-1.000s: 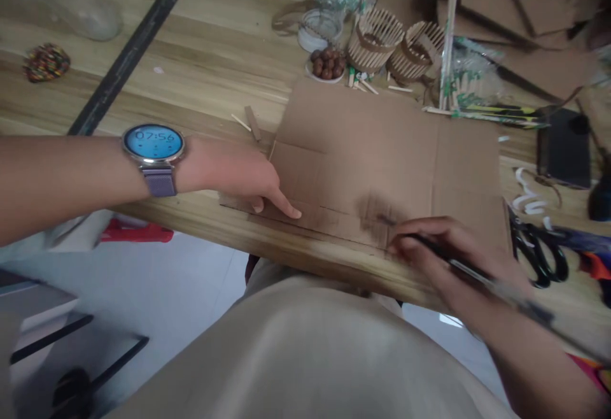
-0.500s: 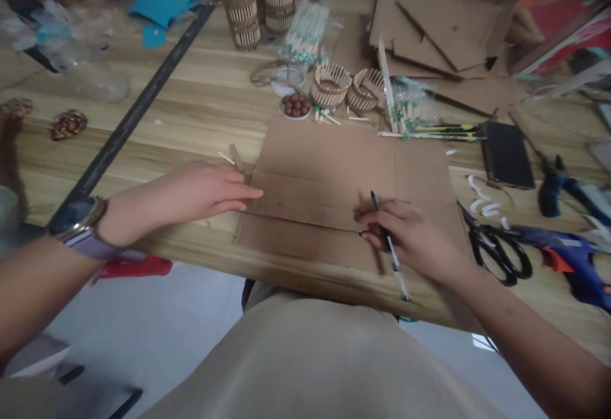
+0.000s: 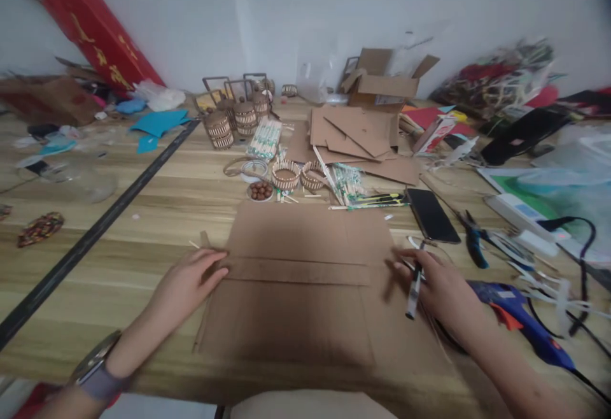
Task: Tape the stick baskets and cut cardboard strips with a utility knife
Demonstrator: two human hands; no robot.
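A large flat cardboard sheet (image 3: 291,330) lies on the table in front of me, with a narrow cardboard strip (image 3: 296,272) across it. My left hand (image 3: 193,279) is at the sheet's left edge, fingers apart, fingertips by the strip's left end, holding nothing. At the sheet's right side is my right hand (image 3: 436,282), its fingers closed round a pen (image 3: 414,290) that points down toward me. Beyond the sheet stand two round stick rings (image 3: 285,176) and a small dish of brown balls (image 3: 261,191).
A long black ruler (image 3: 105,218) lies at the left. At the right are a phone (image 3: 433,215), blue pliers (image 3: 473,241) and a blue glue gun (image 3: 525,320). Stacked cardboard (image 3: 353,132), packed sticks (image 3: 265,139) and lidded stick baskets (image 3: 219,130) stand farther back.
The view has tilted up, showing the wall and more of the table's back. My right hand has moved to the sheet's right edge with the pen, whose direction has changed. The sheet appears shifted.
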